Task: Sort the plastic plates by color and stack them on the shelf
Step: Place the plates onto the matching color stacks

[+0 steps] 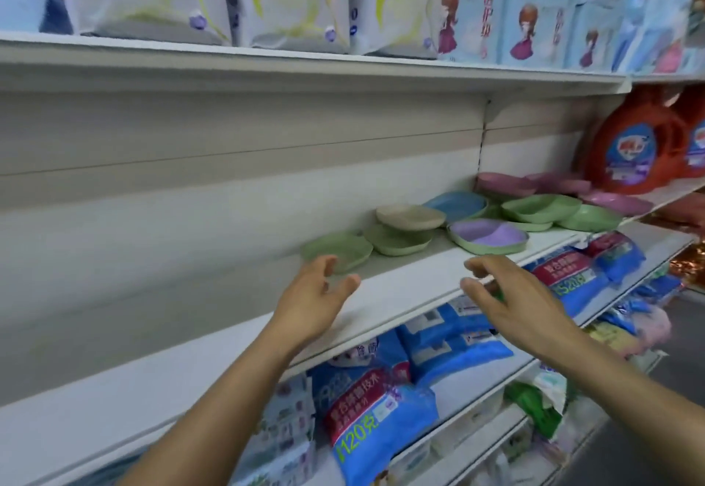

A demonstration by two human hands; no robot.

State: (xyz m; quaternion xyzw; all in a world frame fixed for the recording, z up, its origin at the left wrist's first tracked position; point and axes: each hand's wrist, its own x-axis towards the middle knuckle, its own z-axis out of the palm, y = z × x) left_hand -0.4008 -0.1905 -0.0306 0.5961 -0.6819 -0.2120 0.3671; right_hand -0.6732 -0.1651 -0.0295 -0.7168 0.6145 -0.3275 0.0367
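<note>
Where the white metal shop shelf runs along a pale panelled back wall, the shallow plastic plates lie mixed on its right part. A lone green plate is nearest. Then come a beige plate resting on a green one, a blue plate, a purple plate nested in a green one, more green plates, and pink plates farthest right.

The left hand hovers just in front of the lone green plate, fingers loosely spread and holding nothing; whether it touches the rim I cannot tell. The right hand hangs over the shelf's front edge, fingers apart, also empty.

Red plastic detergent jugs stand beyond the pink plates. White and pale blue soft packs fill the board above, and blue printed bags fill the one below.
</note>
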